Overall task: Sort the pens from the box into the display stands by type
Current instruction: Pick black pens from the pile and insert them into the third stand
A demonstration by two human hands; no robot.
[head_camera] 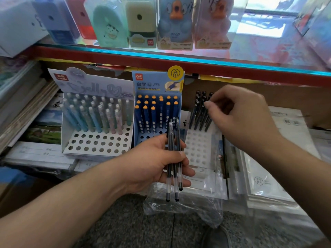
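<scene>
1. My left hand [157, 161] grips three slim black pens with clear barrels [172, 158]. The fingers curl round their middles, tips pointing down, in front of the blue cardboard stand of orange-tipped pens [138, 140].
2. My right hand [240, 111] is up at the caps of the dark pens [198, 115] standing in the back rows of the white perforated display stand [198, 149]. Its fingers are curled, but I cannot tell whether they pinch a pen or only touch the caps.
3. I judge the step to be filling the white stand with black pens; its front holes are open.
4. Next, I would draw one pen from the left bundle and lower it tip-first into a free hole beside those rows, avoiding the crumpled clear plastic bag [188, 206].
</scene>
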